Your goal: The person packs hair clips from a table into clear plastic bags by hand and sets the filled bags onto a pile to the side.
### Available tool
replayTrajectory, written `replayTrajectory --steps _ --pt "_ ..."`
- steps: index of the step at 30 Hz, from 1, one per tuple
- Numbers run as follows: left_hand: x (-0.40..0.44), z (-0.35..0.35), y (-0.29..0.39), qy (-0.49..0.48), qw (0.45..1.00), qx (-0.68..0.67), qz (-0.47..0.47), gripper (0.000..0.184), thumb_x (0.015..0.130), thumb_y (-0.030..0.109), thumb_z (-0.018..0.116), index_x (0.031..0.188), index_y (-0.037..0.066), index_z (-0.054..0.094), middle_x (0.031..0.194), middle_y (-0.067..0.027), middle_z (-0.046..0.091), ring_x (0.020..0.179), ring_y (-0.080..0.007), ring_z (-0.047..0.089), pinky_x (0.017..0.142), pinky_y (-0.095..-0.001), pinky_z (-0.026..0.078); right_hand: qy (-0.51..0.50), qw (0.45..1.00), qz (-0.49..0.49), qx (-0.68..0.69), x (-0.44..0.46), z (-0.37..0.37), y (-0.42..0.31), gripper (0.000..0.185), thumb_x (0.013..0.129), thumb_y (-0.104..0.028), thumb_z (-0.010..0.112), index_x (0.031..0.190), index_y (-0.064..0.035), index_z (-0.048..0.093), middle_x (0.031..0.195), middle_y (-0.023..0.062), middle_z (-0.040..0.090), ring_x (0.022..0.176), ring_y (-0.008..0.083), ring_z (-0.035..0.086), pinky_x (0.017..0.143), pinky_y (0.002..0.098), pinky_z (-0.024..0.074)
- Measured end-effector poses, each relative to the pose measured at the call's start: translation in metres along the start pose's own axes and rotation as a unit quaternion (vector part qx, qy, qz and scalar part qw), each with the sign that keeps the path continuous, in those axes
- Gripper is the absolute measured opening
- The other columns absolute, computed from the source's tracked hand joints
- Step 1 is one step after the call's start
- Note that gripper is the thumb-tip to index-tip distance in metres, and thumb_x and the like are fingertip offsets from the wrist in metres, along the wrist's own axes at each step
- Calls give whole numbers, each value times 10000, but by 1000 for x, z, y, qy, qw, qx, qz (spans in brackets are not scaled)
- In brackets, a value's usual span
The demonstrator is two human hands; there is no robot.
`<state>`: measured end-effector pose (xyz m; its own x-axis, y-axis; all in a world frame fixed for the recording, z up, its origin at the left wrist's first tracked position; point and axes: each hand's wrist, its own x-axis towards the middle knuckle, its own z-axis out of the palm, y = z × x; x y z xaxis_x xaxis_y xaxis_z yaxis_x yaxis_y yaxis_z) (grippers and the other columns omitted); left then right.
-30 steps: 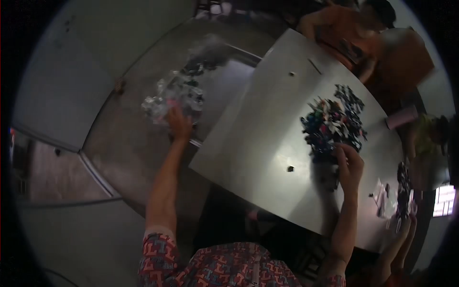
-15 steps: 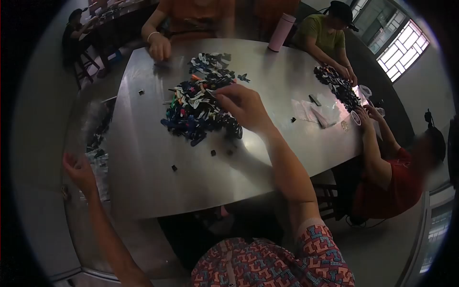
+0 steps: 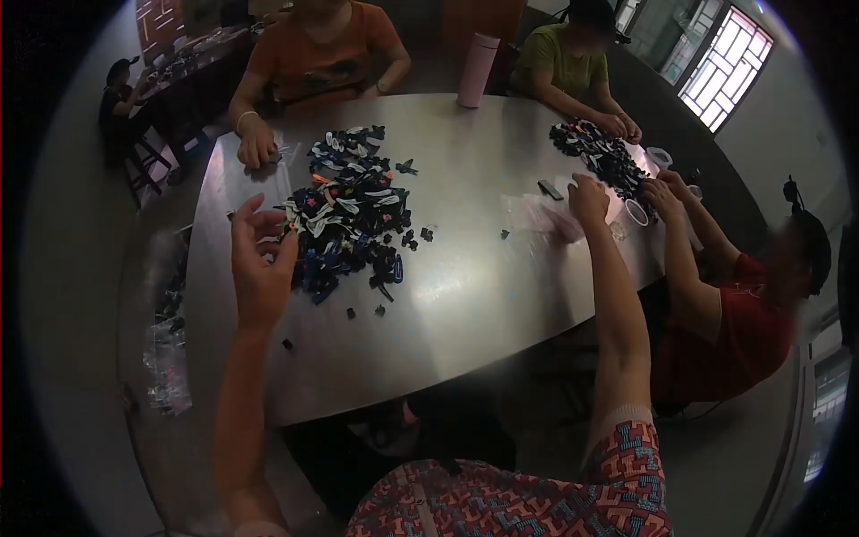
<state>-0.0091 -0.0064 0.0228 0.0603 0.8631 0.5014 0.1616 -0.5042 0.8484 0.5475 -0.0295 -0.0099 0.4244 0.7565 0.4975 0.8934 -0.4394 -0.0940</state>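
A large heap of hair clips, mostly black and dark blue with white, orange and pink ones, lies on the metal table. At its left edge is my left hand, raised with the fingers curved and apart. No held item can be made out in it. My right hand is at the clear plastic bags on the right, its fingers closed. What lies between those fingers is hidden. A dark oblong piece rests beside the bags. Several small black clips are scattered near the heap.
The metal table has a pink bottle at its far edge. A second clip pile lies at the right, where two people work. A white ring-shaped item is nearby. Another person's hand rests at the far left.
My right hand has moved from the heap rightward to the plastic bags. My left hand has come up from beside the table to the heap's left edge. The view has shifted.
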Motion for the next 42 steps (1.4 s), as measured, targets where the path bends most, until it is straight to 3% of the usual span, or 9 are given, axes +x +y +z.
replayTrajectory --steps 4,8,12,18,22,25,31,35,42 --pt "7 26 -8 -10 1000 -11 13 541 885 -28 641 1383 46 444 1098 -51 581 960 -105 557 764 -243 479 -106 983 11 -151 -26 -9 2 275 892 -329 622 1067 -143 723 1195 95 692 1164 343 616 908 505 476" --pt "0 27 -14 -5 1000 -3 24 540 886 -35 636 1384 44 443 1091 -46 584 943 -102 569 757 -241 486 -16 992 48 -113 -38 -1 6 297 911 -354 630 1135 -194 740 1222 2 704 1240 269 586 998 486 420" --pt "-10 21 -30 -12 1000 -7 7 519 888 -38 634 1370 39 458 1061 -40 597 909 -109 590 770 -245 500 148 986 11 -79 -34 5 32 225 917 -288 646 1090 -194 755 1160 -2 725 1190 277 603 964 468 403" --pt "-14 24 -27 -44 999 -15 -19 482 885 -9 660 1338 54 509 1079 -50 618 925 -128 607 804 -270 514 211 971 -62 91 -21 -36 -10 248 933 -253 669 1127 -119 750 1162 74 726 1120 298 648 986 400 474" --pt "-14 24 -30 -81 993 -71 -51 448 888 61 702 1312 50 558 1121 -89 630 966 -139 601 848 -280 513 94 921 -101 365 -32 -50 -129 277 950 -187 674 1186 -47 713 1181 156 712 1120 271 662 1009 345 462" --pt "-11 21 -29 -95 984 -122 -86 474 899 132 724 1320 -3 551 1170 -108 622 1054 -158 596 913 -294 499 -59 856 -142 493 -54 -62 -226 327 987 -162 636 1282 -24 657 1228 104 702 1132 148 620 1005 290 456" --pt "-7 22 -31 -39 958 -223 -174 496 888 203 765 1283 -29 574 1211 -105 636 1114 -155 603 910 -272 513 -240 734 -186 607 -105 -69 -337 352 979 -147 639 1319 -54 641 1277 100 671 1148 163 621 1012 300 453" --pt "-5 14 -39 -55 950 -238 -192 259 916 153 728 1107 -17 683 977 -40 706 907 -99 655 821 -229 519 -131 774 -273 556 -126 -47 -341 476 938 -158 678 1391 -71 559 1344 153 607 1230 284 575 1014 364 458" --pt "-5 11 -36 -55 938 -250 -234 165 950 173 694 1023 26 718 892 -21 718 768 -75 641 730 -222 519 -46 808 -220 545 -113 -57 -318 433 932 -97 646 1360 -64 586 1316 149 607 1201 281 576 1024 374 449"
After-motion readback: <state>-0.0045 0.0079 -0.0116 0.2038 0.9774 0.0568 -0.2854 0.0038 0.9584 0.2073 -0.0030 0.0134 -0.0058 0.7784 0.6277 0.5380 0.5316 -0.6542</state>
